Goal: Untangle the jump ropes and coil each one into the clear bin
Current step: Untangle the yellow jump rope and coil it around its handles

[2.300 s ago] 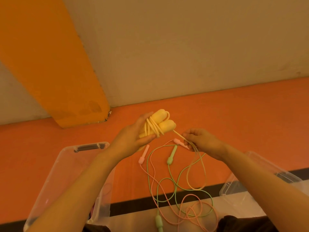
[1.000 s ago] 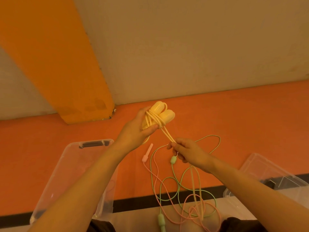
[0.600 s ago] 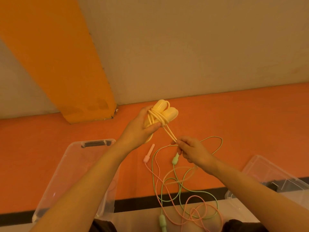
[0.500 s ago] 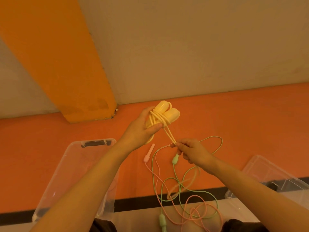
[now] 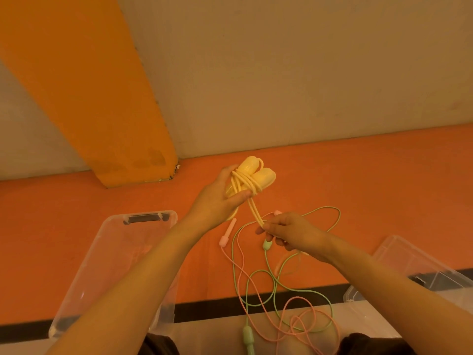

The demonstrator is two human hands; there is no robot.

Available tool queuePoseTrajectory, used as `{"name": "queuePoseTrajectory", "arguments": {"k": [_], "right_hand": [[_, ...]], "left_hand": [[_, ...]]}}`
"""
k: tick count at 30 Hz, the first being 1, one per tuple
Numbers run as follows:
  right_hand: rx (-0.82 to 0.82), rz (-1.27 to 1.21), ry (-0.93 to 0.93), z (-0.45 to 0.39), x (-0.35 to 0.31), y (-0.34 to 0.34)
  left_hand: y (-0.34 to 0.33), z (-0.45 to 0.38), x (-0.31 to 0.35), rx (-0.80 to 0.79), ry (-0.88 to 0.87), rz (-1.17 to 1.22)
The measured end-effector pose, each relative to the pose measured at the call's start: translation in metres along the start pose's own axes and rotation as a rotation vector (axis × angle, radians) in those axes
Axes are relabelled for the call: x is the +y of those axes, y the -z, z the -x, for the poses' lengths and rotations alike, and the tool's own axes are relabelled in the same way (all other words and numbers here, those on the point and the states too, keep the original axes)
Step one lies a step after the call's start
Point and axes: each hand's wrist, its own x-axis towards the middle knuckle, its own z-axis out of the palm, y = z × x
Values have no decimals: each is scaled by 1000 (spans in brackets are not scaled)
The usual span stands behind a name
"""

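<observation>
My left hand grips the two handles of the yellow jump rope, with several turns of its cord wound round them. My right hand pinches the doubled yellow cord just below the bundle, stretched taut between both hands. A green rope and a pink rope lie tangled on the floor under my hands. One pink handle and one green handle point up near my right hand. The clear bin lies at the lower left.
A second clear container sits at the right edge. Another green handle lies at the bottom centre. The floor is orange with a black stripe and a pale strip near me. A beige wall with an orange band stands ahead.
My right hand has kept feeding the yellow cord round the handles, and less loose yellow cord hangs below it. Both hands stayed roughly in place.
</observation>
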Motion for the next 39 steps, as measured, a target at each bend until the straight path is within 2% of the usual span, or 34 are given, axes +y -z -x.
{"name": "queuePoseTrajectory", "arguments": {"k": [6,10,14,23,28,33,39], "right_hand": [[-24,-80,80,4,-16,-8],[6,-101,99,9,-23,-3],[4,-103,129,12,-25,4],[-84,-59,112,14,-25,-6],[-43,-83,130,14,-31,0],[43,-220,141,13,-35,13],[79,-233,136,11,-33,22]], "left_hand": [[-3,4,-16,-77,3,-361],[-3,4,-15,-136,-31,-405],[-1,6,-14,-284,-22,-436],[-10,13,-18,-410,-75,-781],[-10,14,-16,-445,-146,-817],[-12,20,-5,-497,-255,-858],[-15,20,-2,-447,-200,-909]]}}
